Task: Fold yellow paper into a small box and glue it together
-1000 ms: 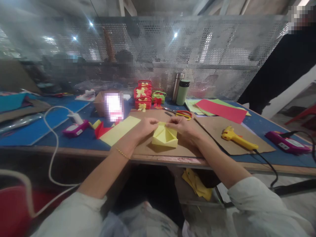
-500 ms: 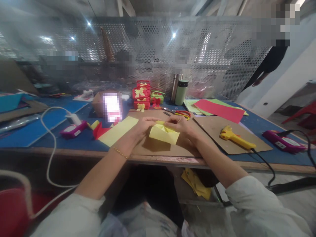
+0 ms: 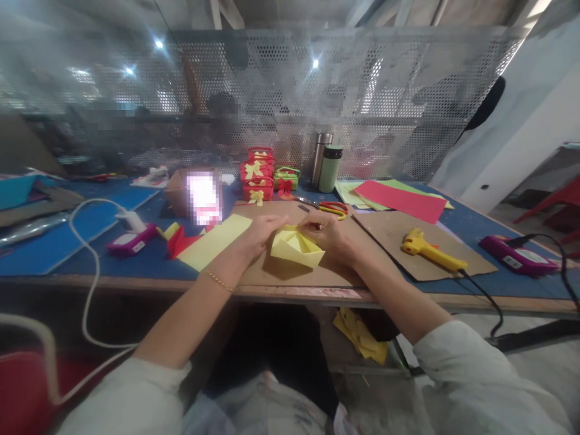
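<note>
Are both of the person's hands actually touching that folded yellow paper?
Touching. The head view shows the left hand gripping the folded yellow paper at its left edge and the right hand pinching its top right.

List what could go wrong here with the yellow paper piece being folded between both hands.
1. The left hand and right hand pinch the folded yellow paper only at its far edge, so it may spring open or crease crookedly.
2. The glue gun lies close to the right forearm with its cord running off the table edge; an elbow could snag it.
3. The scissors lie just behind the hands, within reach of a careless knuckle.
</note>
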Tool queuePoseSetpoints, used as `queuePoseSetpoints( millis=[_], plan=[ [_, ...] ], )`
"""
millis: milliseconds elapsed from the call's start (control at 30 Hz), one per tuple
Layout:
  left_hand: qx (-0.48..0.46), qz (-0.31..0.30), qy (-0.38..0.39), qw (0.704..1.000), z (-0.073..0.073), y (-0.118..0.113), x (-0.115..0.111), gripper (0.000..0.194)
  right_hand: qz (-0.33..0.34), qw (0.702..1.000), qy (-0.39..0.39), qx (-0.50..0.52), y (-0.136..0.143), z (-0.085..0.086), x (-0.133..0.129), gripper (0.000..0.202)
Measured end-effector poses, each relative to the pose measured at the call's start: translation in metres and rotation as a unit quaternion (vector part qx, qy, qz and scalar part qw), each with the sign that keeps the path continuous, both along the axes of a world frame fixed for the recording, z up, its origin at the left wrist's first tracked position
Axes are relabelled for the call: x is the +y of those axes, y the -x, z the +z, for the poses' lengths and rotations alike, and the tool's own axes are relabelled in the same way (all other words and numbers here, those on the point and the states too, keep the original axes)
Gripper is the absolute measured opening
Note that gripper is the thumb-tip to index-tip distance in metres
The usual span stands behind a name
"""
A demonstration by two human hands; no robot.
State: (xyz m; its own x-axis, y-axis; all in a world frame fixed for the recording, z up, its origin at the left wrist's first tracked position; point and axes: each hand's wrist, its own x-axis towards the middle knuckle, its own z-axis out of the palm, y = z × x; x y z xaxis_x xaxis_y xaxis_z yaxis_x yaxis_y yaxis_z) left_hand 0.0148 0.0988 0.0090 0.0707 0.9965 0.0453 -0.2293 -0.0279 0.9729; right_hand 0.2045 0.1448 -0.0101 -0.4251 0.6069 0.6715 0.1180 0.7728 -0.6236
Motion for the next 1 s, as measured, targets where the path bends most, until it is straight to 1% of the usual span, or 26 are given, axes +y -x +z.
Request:
queuePoseSetpoints(
  millis=[67,200,367,500,600,700,767,900,1000],
  plan=[
    [0.011,0.014,-0.001,1.0,-0.003,0.0,0.001,0.027,-0.007,1.0,-0.018,0.0,0.001,0.001,-0.003,0.017],
    [0.027,0.029,0.003,0.999,-0.007,0.001,0.004,0.026,-0.014,0.999,-0.047,-0.015,0.0,0.003,-0.006,0.019],
    [0.04,0.036,0.014,0.998,-0.008,0.004,0.004,0.022,-0.028,0.998,-0.042,-0.047,-0.001,0.004,-0.005,0.02],
    [0.05,0.028,0.01,0.998,-0.01,0.006,0.004,0.024,-0.039,0.996,-0.043,-0.065,-0.001,0.003,-0.005,0.019],
    [0.054,0.034,0.005,0.998,-0.01,0.007,0.004,0.026,-0.042,0.996,-0.039,-0.068,-0.002,0.003,-0.007,0.017],
    [0.062,0.055,-0.015,0.996,-0.008,0.007,0.002,0.025,-0.058,0.995,-0.015,-0.074,-0.004,0.006,-0.009,0.02],
    [0.071,0.082,-0.037,0.993,-0.006,0.008,0.001,0.023,-0.065,0.994,0.021,-0.088,-0.006,0.009,-0.01,0.023],
    [0.096,0.13,-0.087,0.983,-0.004,0.01,0.002,0.021,-0.042,0.989,0.108,-0.087,-0.009,0.013,-0.012,0.028],
    [0.099,0.141,-0.088,0.981,-0.004,0.012,0.004,0.022,-0.035,0.988,0.142,-0.051,-0.009,0.015,-0.011,0.027]
  ],
)
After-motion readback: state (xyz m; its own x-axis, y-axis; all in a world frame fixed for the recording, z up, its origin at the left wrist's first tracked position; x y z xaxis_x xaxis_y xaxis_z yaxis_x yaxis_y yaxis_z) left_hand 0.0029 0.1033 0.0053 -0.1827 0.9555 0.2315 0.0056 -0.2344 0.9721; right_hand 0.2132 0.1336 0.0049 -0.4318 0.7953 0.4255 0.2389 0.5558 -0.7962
